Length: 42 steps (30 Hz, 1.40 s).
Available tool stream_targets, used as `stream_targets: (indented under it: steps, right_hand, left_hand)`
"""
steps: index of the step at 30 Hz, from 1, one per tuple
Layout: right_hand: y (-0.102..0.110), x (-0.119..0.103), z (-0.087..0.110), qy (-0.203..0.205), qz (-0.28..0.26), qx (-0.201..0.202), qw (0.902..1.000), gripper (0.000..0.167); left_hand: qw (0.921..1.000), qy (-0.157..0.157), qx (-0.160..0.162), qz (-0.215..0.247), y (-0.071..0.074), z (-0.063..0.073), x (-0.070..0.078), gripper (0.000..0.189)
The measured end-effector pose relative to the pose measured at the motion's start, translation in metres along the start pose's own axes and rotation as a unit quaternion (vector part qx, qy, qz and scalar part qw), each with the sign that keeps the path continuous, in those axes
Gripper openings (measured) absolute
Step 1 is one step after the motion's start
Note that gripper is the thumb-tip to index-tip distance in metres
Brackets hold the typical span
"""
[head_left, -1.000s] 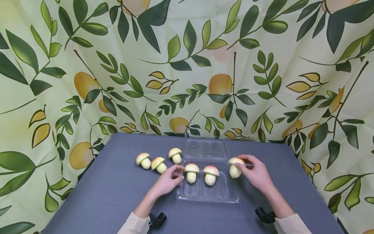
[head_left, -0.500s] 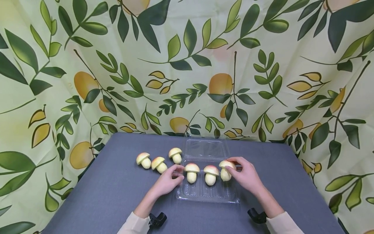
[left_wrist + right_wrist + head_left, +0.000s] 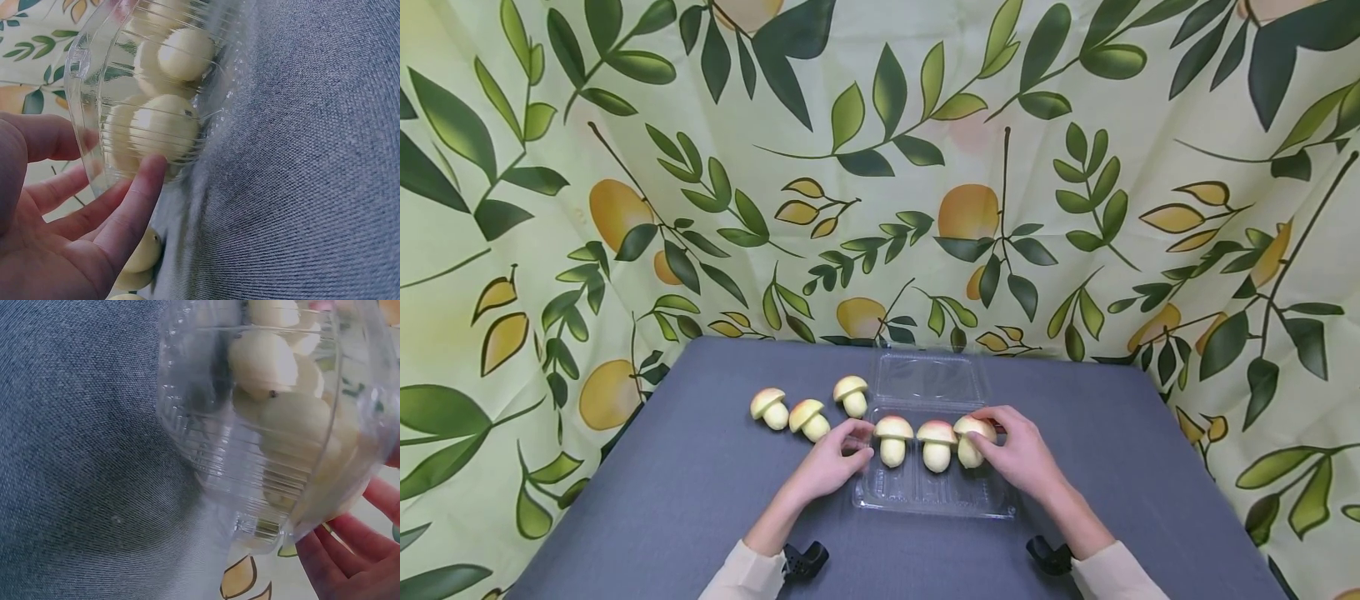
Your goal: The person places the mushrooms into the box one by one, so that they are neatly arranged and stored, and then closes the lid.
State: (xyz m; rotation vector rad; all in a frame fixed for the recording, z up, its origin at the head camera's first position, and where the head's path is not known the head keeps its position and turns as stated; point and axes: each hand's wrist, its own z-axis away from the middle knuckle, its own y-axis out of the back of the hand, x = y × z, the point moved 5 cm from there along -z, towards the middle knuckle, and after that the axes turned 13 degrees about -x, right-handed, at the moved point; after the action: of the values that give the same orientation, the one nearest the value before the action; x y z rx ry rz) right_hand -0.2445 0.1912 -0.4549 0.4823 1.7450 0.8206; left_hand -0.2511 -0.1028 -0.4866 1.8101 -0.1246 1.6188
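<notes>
My right hand (image 3: 1024, 454) pinches a toy mushroom (image 3: 970, 451), cream with a pinkish cap, at the right side of a clear plastic container (image 3: 934, 503). Beside it in the container lie two more mushrooms, a middle one (image 3: 936, 455) and a left one (image 3: 892, 452). My left hand (image 3: 831, 462) is at the container's left edge with relaxed fingers. In the left wrist view, one fingertip (image 3: 153, 167) touches the ribbed wall (image 3: 119, 87). Through the wall in the right wrist view, stem ends (image 3: 265, 362) show, and the right fingers are partly hidden behind the container.
Three loose mushrooms, including one at the far left (image 3: 769, 408), one in the middle (image 3: 809, 420) and one near the container (image 3: 851, 397), lie on the grey table (image 3: 647, 492). The container's lid (image 3: 929, 375) lies folded back. A leaf-print curtain (image 3: 880, 200) stands behind.
The right hand has moved left with its mushroom, from over the container's right edge to beside the middle mushroom, which has shifted slightly left. The left hand stays at the container's edge.
</notes>
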Motion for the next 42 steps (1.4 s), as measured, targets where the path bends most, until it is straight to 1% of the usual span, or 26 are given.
stream_targets:
  steps: [7, 14, 22, 26, 30, 35, 42]
  right_hand:
    - [-0.004, -0.002, -0.005, 0.003, 0.047, -0.002, 0.9989, 0.027]
    - [-0.007, -0.003, -0.01, 0.002, 0.085, -0.013, 0.9963, 0.028]
    - [-0.009, -0.004, -0.011, 0.009, 0.129, -0.013, 0.9915, 0.021]
    - [-0.007, -0.006, -0.01, 0.013, 0.113, -0.013, 0.9935, 0.02]
    - [-0.003, -0.008, -0.003, 0.019, 0.1, -0.008, 0.9948, 0.019]
    - [0.005, -0.004, 0.003, 0.005, 0.091, -0.004, 0.9958, 0.021]
    - [0.015, 0.004, 0.011, -0.01, 0.063, 0.006, 0.9979, 0.025]
  left_hand:
    - [1.0, -0.001, 0.003, -0.001, 0.001, -0.001, 0.0, 0.034]
    - [1.0, -0.003, 0.004, -0.002, 0.001, -0.002, 0.002, 0.034]
    - [1.0, -0.006, 0.003, 0.0, 0.002, -0.002, 0.003, 0.034]
    - [1.0, -0.004, 0.002, 0.002, 0.001, -0.002, 0.003, 0.034]
    - [1.0, -0.004, 0.001, 0.008, 0.0, 0.0, 0.003, 0.035]
    - [0.9999, -0.006, -0.001, 0.012, -0.002, 0.001, 0.001, 0.034]
    - [1.0, -0.001, 0.003, -0.003, -0.001, 0.0, -0.001, 0.033]
